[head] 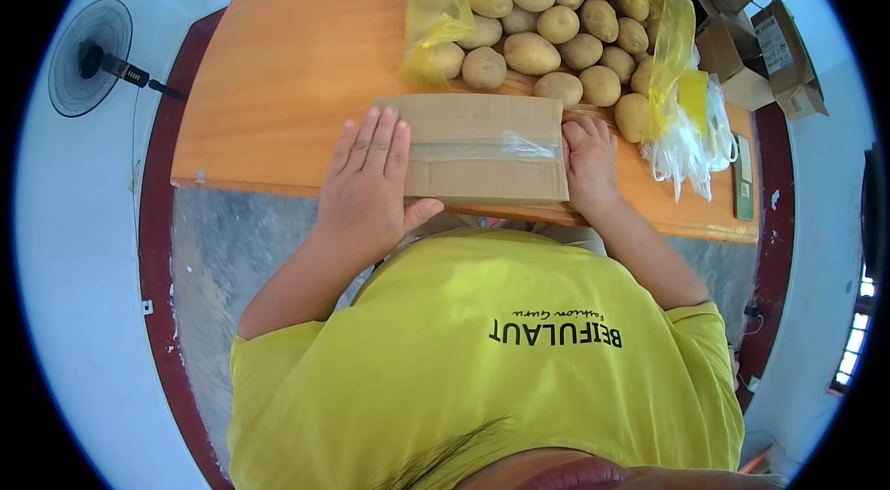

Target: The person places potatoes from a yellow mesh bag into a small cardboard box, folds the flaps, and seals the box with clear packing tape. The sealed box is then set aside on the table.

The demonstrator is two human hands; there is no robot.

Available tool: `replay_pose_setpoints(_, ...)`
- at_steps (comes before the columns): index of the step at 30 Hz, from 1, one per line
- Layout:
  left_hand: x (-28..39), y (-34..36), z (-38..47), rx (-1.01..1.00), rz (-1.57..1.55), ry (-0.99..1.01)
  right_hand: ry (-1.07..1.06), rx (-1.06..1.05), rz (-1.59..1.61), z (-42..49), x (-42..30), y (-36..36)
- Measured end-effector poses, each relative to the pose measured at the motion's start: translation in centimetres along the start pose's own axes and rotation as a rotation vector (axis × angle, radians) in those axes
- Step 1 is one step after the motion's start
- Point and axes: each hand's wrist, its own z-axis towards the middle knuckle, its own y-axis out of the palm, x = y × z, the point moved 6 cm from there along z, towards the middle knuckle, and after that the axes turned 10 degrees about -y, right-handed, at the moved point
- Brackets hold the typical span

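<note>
A closed cardboard box lies on the wooden table along its near edge. Clear tape runs lengthwise across its top, wrinkled toward the right. My left hand rests flat over the box's left end, fingers spread slightly and thumb out by the near edge. Against the right end is my right hand, its fingers curled; the fingertips are partly hidden, so their grip is unclear. Just beyond the box, many potatoes spill from an opened yellow plastic bag.
White plastic bags lie right of the potatoes, near a flat green item at the table's right edge. Open cardboard boxes are piled at the far right. A fan stands beyond the table's left side.
</note>
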Motion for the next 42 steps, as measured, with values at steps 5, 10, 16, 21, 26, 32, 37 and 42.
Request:
replay_pose_setpoints(5,2.7,0.1,1.2,-0.003,-0.031,0.123,-0.006,0.015,0.022,0.1,-0.1,-0.1)
replay_pose_setpoints(10,5.1,0.1,2.7,-0.067,-0.091,0.214,-0.024,0.005,0.008,0.1,-0.2,-0.1)
replay_pose_setpoints(16,7.8,0.9,4.2,-0.131,-0.063,0.321,-0.023,0.02,0.011,0.1,-0.2,-0.1)
replay_pose_setpoints(21,9.0,1.3,5.6,-0.186,-0.126,0.43,-0.026,-0.006,-0.01,0.3,-0.4,-0.3)
replay_pose_setpoints(26,10.0,1.9,6.6,-0.222,-0.115,0.528,-0.01,-0.019,0.018,0.2,-0.4,-0.4)
replay_pose_setpoints(32,10.6,2.0,7.7,-0.233,-0.132,0.626,0.006,-0.062,0.048,-0.1,-0.2,0.1)
replay_pose_setpoints(37,11.2,2.1,8.3,-0.304,-0.067,0.628,0.015,-0.093,0.04,-0.1,0.0,0.3)
replay_pose_setpoints(42,11.8,2.1,8.7,-0.302,-0.171,0.65,-0.028,-0.083,-0.005,-0.4,0.1,0.3)
